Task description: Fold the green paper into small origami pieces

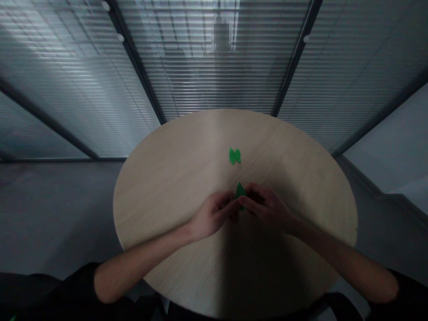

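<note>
Head view, looking forward and down over a round wood-veneer table point(160, 187) with fine straight grain. Both hands are over the middle of the table, fingers curled inward and meeting.

Left hand point(212, 214): fingers pressed together and angled to the right, fingertips point(231, 203) against the lower left of a folded green paper piece point(240, 191).

Right hand point(267, 207): fingers bent and closed in from the other side, pinching the same piece with the left hand. Its fingertips point(249, 200) touch the lower right of the paper.

Held piece: pointed tip up, lower part hidden behind the fingers. Exact fold shape cannot be read. Whether it or the hands touch the tabletop cannot be told.

Second green paper piece point(235, 156): lying flat on the table, directly ahead of the hands and near them, between the table's middle and far edge. Irregular lobed outline, apparently folded; no hand touches it.

Forearms bare, running in from the near left and near right, with black sleeves point(411, 290) at the lower corners of the view. A dark shadow falls across the table's near half. Beyond the far edge stands a glass partition point(214, 67) with horizontal blinds and dark frames; grey floor point(56, 214) shows to the left of the table.
</note>
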Action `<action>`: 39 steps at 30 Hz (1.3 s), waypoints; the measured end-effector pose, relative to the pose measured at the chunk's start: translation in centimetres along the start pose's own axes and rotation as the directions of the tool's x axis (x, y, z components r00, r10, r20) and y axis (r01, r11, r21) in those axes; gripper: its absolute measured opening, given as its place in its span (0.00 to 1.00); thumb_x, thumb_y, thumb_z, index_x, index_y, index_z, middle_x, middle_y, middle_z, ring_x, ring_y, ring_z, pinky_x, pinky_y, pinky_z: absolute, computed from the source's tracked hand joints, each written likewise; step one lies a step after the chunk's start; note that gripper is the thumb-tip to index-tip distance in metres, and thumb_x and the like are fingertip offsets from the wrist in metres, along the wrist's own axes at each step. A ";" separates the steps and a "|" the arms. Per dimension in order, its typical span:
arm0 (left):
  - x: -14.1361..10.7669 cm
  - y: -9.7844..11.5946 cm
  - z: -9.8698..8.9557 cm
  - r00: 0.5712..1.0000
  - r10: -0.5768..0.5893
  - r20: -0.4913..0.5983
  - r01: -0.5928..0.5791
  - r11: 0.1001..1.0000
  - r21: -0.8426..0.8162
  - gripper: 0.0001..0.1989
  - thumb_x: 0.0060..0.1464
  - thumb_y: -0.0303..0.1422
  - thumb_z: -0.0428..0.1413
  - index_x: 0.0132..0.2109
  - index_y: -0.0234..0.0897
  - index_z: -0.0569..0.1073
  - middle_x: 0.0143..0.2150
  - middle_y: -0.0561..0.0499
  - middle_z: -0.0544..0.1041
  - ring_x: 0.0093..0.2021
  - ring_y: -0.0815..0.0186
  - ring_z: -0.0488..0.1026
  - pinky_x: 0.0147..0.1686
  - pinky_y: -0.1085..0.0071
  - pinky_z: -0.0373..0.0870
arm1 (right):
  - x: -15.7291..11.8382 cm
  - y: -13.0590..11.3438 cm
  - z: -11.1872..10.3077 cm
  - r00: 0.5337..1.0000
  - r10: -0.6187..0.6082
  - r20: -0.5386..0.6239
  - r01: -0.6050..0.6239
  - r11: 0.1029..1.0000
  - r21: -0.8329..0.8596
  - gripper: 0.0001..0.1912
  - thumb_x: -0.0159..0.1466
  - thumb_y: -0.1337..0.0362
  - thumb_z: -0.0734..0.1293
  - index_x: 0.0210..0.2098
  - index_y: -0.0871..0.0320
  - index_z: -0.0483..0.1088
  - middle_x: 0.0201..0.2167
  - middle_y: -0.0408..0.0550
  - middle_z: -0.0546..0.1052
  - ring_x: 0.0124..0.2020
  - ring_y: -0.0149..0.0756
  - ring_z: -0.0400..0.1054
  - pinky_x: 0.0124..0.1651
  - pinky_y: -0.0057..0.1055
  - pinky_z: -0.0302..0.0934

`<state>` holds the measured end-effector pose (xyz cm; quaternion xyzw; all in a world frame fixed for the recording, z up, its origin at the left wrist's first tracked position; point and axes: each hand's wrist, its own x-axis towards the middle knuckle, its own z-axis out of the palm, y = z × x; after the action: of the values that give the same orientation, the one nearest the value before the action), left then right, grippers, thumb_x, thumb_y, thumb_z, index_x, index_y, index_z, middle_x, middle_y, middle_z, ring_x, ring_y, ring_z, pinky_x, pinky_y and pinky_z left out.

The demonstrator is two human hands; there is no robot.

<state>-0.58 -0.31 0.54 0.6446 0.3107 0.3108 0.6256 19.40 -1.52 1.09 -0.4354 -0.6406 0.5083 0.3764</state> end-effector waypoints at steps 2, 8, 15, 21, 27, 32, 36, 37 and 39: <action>0.1 0.1 0.0 0.999 0.003 -0.037 -0.004 1.000 -0.025 0.25 0.65 0.53 0.57 0.35 0.32 0.71 0.27 0.50 0.74 0.27 0.67 0.73 0.29 0.72 0.70 | -0.1 -0.1 0.0 1.000 0.001 0.011 0.000 0.999 -0.054 0.21 0.69 0.46 0.68 0.31 0.58 0.68 0.22 0.38 0.66 0.22 0.27 0.59 0.24 0.26 0.53; 0.1 0.2 0.1 0.999 0.014 -0.044 -0.017 0.997 -0.078 0.23 0.64 0.51 0.59 0.35 0.33 0.72 0.27 0.50 0.75 0.27 0.67 0.74 0.29 0.72 0.71 | -0.4 -0.3 -0.1 0.998 -0.056 0.039 0.058 0.997 -0.060 0.23 0.72 0.48 0.64 0.28 0.58 0.67 0.20 0.38 0.65 0.21 0.26 0.58 0.24 0.26 0.52; 0.3 -0.2 0.1 0.998 0.033 -0.054 -0.038 0.994 -0.105 0.21 0.66 0.49 0.58 0.38 0.33 0.70 0.28 0.52 0.74 0.27 0.69 0.75 0.27 0.73 0.74 | -0.1 0.6 -0.1 0.999 -0.030 0.022 0.030 0.999 -0.012 0.22 0.72 0.47 0.64 0.31 0.58 0.68 0.21 0.39 0.67 0.22 0.27 0.60 0.24 0.25 0.54; 0.2 -0.4 0.2 0.958 0.195 -0.208 -0.218 0.971 -0.096 0.18 0.64 0.39 0.62 0.53 0.38 0.65 0.45 0.48 0.77 0.29 0.72 0.76 0.27 0.76 0.76 | 0.1 0.5 0.0 1.000 -0.028 0.008 0.028 1.000 -0.001 0.21 0.72 0.48 0.64 0.30 0.58 0.68 0.21 0.39 0.67 0.22 0.27 0.60 0.25 0.26 0.53; 0.0 -0.4 0.2 0.947 0.233 -0.222 -0.245 0.969 -0.024 0.12 0.66 0.34 0.60 0.50 0.38 0.65 0.43 0.49 0.77 0.29 0.74 0.75 0.27 0.78 0.76 | 0.2 0.2 0.0 0.999 -0.027 0.033 0.026 0.999 0.039 0.20 0.71 0.49 0.65 0.29 0.57 0.67 0.21 0.39 0.68 0.21 0.27 0.61 0.24 0.25 0.53; 0.0 -0.6 0.0 0.957 0.203 -0.205 -0.214 0.976 -0.031 0.09 0.68 0.36 0.58 0.48 0.37 0.67 0.31 0.54 0.75 0.27 0.72 0.75 0.27 0.78 0.74 | 0.1 0.3 0.0 0.999 -0.028 0.044 0.028 1.000 0.010 0.18 0.72 0.51 0.65 0.30 0.57 0.67 0.21 0.40 0.69 0.22 0.28 0.63 0.25 0.26 0.56; 0.0 -0.5 -0.1 0.968 0.164 -0.192 -0.178 0.982 -0.062 0.11 0.68 0.40 0.57 0.46 0.37 0.67 0.29 0.54 0.75 0.26 0.71 0.74 0.26 0.77 0.74 | 0.0 0.4 -0.1 0.997 -0.054 0.063 0.054 0.999 0.003 0.16 0.72 0.53 0.65 0.33 0.58 0.69 0.24 0.41 0.71 0.25 0.28 0.65 0.28 0.26 0.59; 0.0 -0.4 -0.1 0.969 0.158 -0.190 -0.172 0.983 -0.060 0.12 0.68 0.40 0.57 0.46 0.37 0.67 0.30 0.53 0.75 0.26 0.71 0.74 0.26 0.76 0.74 | 0.0 0.4 -0.1 0.997 -0.057 0.057 0.057 0.998 -0.003 0.16 0.72 0.54 0.65 0.33 0.58 0.69 0.24 0.41 0.71 0.24 0.28 0.65 0.28 0.26 0.58; -0.1 -0.2 0.0 0.972 0.156 -0.179 -0.165 0.985 -0.041 0.12 0.68 0.40 0.57 0.47 0.36 0.68 0.31 0.52 0.75 0.27 0.70 0.74 0.26 0.76 0.74 | 0.0 0.4 -0.2 0.998 -0.056 0.039 0.057 0.998 -0.022 0.16 0.72 0.54 0.64 0.33 0.58 0.69 0.23 0.41 0.71 0.23 0.28 0.64 0.27 0.26 0.57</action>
<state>-0.67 -0.35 0.32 0.6203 0.3025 0.4242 0.5863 19.70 -1.43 0.79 -0.4115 -0.6657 0.4984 0.3731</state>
